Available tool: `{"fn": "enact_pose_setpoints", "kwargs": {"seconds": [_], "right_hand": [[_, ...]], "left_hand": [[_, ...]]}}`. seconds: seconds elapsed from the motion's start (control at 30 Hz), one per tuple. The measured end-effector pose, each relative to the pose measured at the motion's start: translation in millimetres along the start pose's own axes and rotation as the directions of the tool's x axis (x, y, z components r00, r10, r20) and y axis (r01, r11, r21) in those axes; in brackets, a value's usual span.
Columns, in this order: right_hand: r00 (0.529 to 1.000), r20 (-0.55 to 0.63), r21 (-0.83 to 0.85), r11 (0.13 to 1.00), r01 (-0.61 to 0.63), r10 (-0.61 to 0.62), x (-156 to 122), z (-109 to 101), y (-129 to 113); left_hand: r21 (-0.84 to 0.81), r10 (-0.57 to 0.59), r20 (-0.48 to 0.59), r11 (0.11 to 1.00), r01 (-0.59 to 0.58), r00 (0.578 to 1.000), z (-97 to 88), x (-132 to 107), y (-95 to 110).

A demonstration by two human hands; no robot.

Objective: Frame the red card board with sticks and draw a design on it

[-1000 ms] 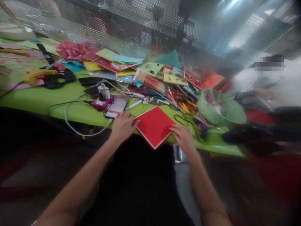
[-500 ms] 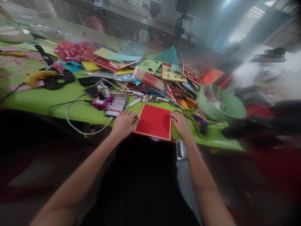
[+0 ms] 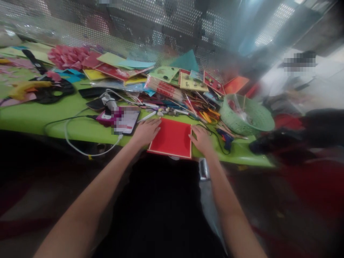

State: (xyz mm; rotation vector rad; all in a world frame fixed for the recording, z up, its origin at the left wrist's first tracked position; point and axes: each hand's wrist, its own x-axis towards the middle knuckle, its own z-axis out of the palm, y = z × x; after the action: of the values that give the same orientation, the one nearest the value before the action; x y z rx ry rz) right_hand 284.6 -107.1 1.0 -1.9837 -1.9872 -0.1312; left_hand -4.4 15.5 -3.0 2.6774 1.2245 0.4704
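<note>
— What's hard to make out?
— The pile of paper (image 3: pixel 163 77) behind is a blur; the card's near edge overhangs the table (image 3: pixel 40 114).
— And your hands?
— Both lie flat, fingers unclenched, gripping nothing. My left hand (image 3: pixel 146 130) touches the red card (image 3: pixel 170 138) at its left edge, my right hand (image 3: pixel 200 139) at its right.

Your one head-worn camera looks forward and down, fairly close, centring your left hand (image 3: pixel 146 130) and right hand (image 3: pixel 200 139) at either side of the red card (image 3: pixel 172 138), with the green table (image 3: pixel 40 116) beyond them.
</note>
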Motion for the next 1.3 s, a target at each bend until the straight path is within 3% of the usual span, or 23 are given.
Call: {"fn": "enact_pose_setpoints", "kwargs": {"seconds": [0.27, 1.3], "right_hand": [[1.000, 0.008, -0.031, 0.999, 0.013, -0.013, 0.2, 3.1, -1.1], [0.987, -0.160, 0.115, 0.993, -0.008, 0.026, -3.0, 9.0, 8.9]], "left_hand": [[0.020, 0.000, 0.008, 1.000, 0.000, 1.000, -0.9, 0.6, 2.5], [-0.108, -0.042, -0.083, 0.994, 0.033, 0.996, 7.5, -1.4, -5.1]]}}
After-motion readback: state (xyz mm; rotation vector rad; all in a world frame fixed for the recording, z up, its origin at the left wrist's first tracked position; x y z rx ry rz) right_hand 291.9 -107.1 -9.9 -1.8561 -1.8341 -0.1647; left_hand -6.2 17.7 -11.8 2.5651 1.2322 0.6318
